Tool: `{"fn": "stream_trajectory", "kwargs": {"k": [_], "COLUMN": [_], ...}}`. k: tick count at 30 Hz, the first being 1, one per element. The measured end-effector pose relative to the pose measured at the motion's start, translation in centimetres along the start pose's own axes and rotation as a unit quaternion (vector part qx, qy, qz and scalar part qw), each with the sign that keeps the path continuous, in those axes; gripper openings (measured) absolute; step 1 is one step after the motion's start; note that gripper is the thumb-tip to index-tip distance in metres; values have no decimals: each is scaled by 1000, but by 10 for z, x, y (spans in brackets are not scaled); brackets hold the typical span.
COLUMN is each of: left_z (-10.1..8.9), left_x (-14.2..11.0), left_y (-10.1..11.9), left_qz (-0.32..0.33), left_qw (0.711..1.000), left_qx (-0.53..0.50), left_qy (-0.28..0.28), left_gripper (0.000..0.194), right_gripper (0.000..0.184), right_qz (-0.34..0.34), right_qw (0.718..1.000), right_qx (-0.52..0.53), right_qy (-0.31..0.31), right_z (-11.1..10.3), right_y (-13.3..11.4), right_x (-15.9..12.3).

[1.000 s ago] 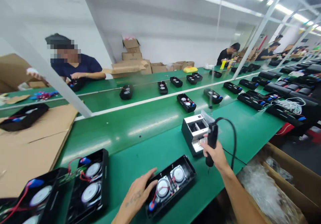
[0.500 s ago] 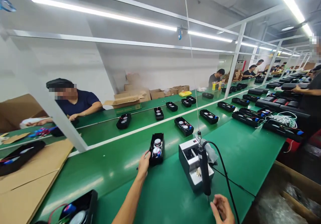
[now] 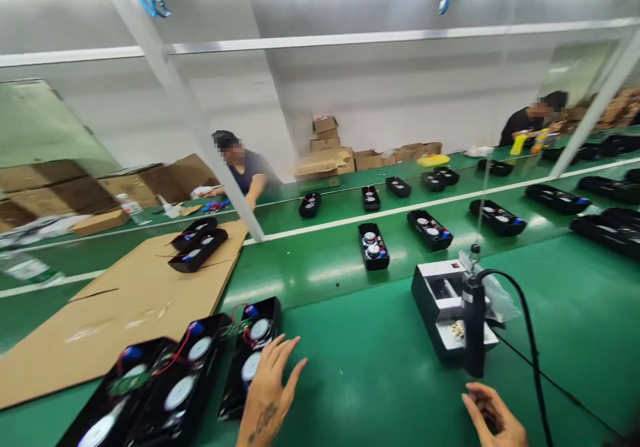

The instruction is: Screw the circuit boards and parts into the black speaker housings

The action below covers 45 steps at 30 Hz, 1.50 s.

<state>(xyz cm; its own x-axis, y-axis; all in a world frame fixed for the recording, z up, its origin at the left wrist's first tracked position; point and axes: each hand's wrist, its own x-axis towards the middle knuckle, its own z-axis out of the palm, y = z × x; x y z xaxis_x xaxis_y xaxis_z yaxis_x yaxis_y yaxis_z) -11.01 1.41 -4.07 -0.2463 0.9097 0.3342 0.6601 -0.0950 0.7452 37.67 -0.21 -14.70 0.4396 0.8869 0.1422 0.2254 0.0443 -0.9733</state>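
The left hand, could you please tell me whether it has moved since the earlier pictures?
Yes: the left hand has moved left and back, away from the box.

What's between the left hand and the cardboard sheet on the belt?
In the head view, an open black speaker housing, round speaker cones showing, lies between the left hand and the cardboard sheet.
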Motion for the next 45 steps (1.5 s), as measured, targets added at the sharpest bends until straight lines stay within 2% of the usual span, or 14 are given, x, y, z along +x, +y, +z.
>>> {"fn": "stream_trajectory", "kwargs": {"k": [3, 6, 9, 11, 14, 17, 20, 23, 26, 30, 33, 36, 39, 45], "left_z": [-67, -92, -61, -16, 56, 95, 87, 57, 34, 25, 28, 36, 54, 96], "left_x": [-38, -49, -48, -51, -72, -98, -109, -99, -81, -72, -76, -77, -77, -97], "left_y": [-31, -40, -19, 9, 63, 114, 145, 152, 143, 116, 90, 66, 56, 77], "left_qz": [107, 149, 164, 179, 205, 239, 266, 267, 265, 233, 172, 117, 69, -47], "left_qw": [963, 934, 939, 944, 953, 957, 953, 956, 961, 972, 984, 990, 988, 995], "left_qx": [243, 323, 301, 278, 223, 144, 10, -61, -39, 3, 9, -26, -88, -84], "left_qy": [45, 44, 31, 18, -13, -78, -146, -108, -64, -33, -46, -80, -104, 16], "left_gripper": [49, 43, 44, 41, 39, 42, 43, 38, 28, 13, 21, 32, 52, 52], "right_gripper": [59, 48, 45, 79, 119, 114, 113, 110, 101, 63, 45, 29, 24, 19], "right_qz": [9, -11, -62, -101, -184, -220, -180, -156, -152, -307, -405, -434, -403, -76], "right_qw": [999, 996, 974, 960, 948, 946, 936, 891, 889, 884, 834, 829, 866, 946], "right_qx": [-13, 13, 36, 10, -44, -66, -78, -103, -149, -175, -173, -143, -62, 47], "right_qy": [-28, -91, -214, -260, -255, -229, -293, -414, -405, -308, -332, -322, -288, -311], "right_z": [6, 37, 80, 107, 130, 122, 86, 43, 17, 20, 44, 74, 97, 103], "right_y": [-2, -21, -46, -59, -65, -66, -74, -93, -112, -130, -139, -146, -155, -177], "right_x": [1, -18, -55, -82, -109, -97, -48, 6, 27, -6, -47, -73, -74, -36]}}
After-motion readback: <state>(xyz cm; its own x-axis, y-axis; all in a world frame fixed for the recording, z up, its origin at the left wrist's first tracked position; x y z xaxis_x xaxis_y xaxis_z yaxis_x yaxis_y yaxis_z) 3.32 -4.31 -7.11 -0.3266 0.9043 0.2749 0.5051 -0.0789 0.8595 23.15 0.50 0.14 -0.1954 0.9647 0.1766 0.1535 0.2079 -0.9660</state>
